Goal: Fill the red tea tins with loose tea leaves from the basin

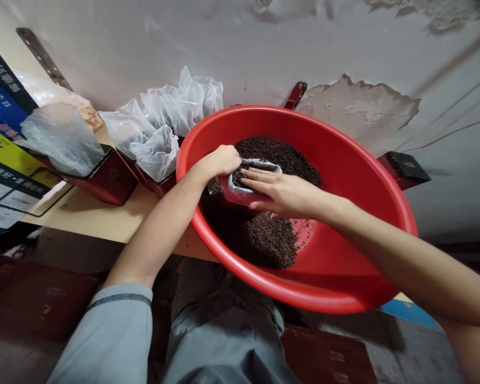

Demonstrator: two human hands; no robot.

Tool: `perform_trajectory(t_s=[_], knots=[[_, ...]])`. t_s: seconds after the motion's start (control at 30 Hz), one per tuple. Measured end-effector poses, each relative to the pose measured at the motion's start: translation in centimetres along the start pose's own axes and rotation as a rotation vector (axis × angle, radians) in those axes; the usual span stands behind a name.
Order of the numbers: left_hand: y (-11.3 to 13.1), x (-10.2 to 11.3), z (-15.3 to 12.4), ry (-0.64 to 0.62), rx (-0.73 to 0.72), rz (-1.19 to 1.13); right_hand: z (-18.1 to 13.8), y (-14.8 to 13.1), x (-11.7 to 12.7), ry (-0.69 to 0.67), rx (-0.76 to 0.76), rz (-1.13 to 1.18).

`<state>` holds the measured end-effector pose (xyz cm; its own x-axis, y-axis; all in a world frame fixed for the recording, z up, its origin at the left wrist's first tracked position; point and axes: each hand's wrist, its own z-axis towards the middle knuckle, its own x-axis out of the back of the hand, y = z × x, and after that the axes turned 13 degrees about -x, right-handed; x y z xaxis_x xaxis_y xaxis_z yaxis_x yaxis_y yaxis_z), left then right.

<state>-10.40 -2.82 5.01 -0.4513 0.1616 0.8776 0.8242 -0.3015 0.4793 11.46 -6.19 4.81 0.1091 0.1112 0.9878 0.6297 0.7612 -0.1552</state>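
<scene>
A large red basin (368, 213) holds dark loose shreds (270, 240) that look like tea leaves. Inside it is a small red tin (238, 196) lined with a clear plastic bag and filled with the same dark stuff. My left hand (224, 160) is closed on the tin's left rim and bag edge; its fingertips are partly hidden. Across the tin's opening lies my right hand (278, 191), fingers stretched out and flat on the dark shreds.
Left of the basin, red tins (104, 181) with plastic bags (160, 152) sticking out stand on a pale wooden board (92, 216). A printed carton (8, 128) is at the far left. Behind is a peeling wall (356, 106); a dark-topped box (404, 168) sits at right.
</scene>
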Motion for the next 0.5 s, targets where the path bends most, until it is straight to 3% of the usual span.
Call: perform_trajectory(t_s=[0.17, 0.37, 0.5], knots=[[-0.1, -0.5, 0.1, 0.027, -0.010, -0.041, -0.6, -0.8, 0.3, 0.015, -0.144, -0.086], [0.6, -0.3, -0.1, -0.033, 0.020, 0.006, 0.3, -1.8, -0.5, -0.023, -0.153, -0.076], [0.9, -0.3, -0.1, -0.059, 0.027, -0.024, -0.3, -1.6, 0.9, -0.071, -0.167, 0.020]])
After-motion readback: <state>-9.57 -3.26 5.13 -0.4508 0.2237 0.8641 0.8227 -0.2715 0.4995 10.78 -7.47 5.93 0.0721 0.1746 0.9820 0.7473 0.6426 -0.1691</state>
